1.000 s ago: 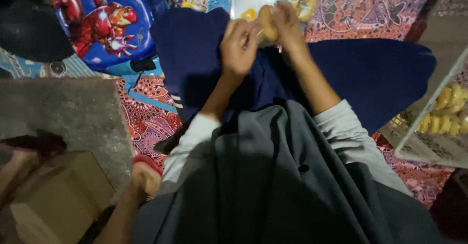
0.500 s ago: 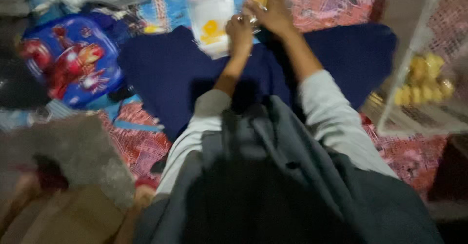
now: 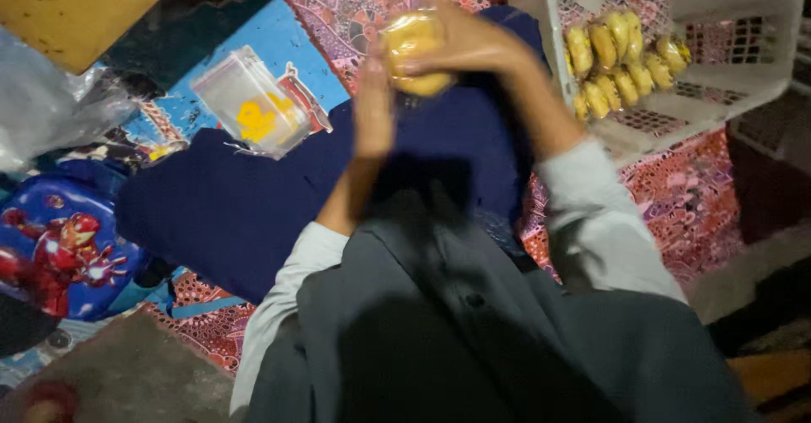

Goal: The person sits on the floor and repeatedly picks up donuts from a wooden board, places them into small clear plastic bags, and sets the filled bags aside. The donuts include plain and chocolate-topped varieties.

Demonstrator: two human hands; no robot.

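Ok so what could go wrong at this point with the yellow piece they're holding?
1. The right hand alone wraps the bagged yellow snack; the left hand only touches it from below, so it might slip onto the dark blue cloth.
2. The white basket of wrapped pieces sits tilted beside the right arm; an elbow could perhaps knock it.

left hand (image 3: 372,111) motion-blurred, white basket (image 3: 764,68) cut by the frame edge
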